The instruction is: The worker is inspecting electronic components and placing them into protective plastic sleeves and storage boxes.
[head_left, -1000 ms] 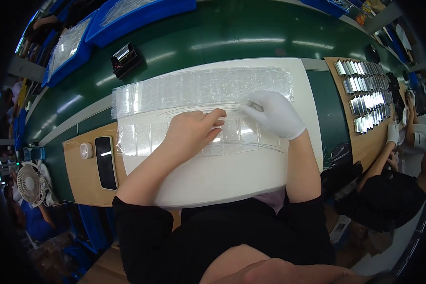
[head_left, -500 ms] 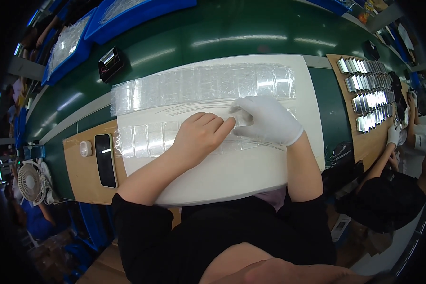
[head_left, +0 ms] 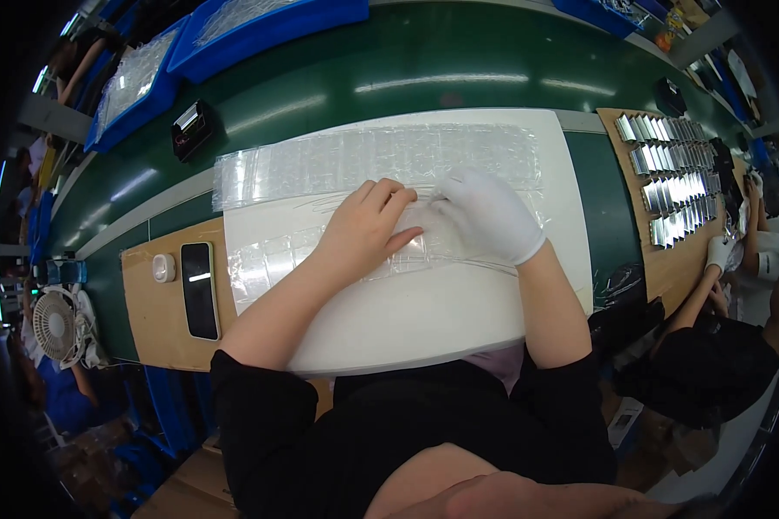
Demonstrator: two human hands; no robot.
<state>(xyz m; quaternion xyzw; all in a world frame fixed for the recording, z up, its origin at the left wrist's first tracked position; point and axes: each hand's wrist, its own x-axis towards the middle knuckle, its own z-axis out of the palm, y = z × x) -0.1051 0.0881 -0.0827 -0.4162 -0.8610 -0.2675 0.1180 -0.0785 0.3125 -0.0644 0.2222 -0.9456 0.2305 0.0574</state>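
Observation:
Two rows of clear plastic pouches lie on a white board (head_left: 398,320). One is the far row (head_left: 320,160), the other the near row (head_left: 273,259), partly hidden by my hands. Thin wire-like strands (head_left: 327,204) rest between the rows. Over the middle of the board, my bare left hand (head_left: 370,223) has its thumb apart from its fingers, with the fingertips by the strands. White-gloved, my right hand (head_left: 486,216) is closed beside it, fingertips drawn together; whatever they pinch is too small to make out.
A phone (head_left: 201,290) and a small white case (head_left: 164,267) lie on brown board at left. Blue trays (head_left: 260,39) and a black box (head_left: 190,130) stand farther back. At right, rows of shiny metal pieces (head_left: 679,186) sit near another person's gloved hand (head_left: 719,251).
My left hand has opened, its thumb parting from the fingers. The fingers of my right hand have closed from a wide curl, and that hand has shifted slightly.

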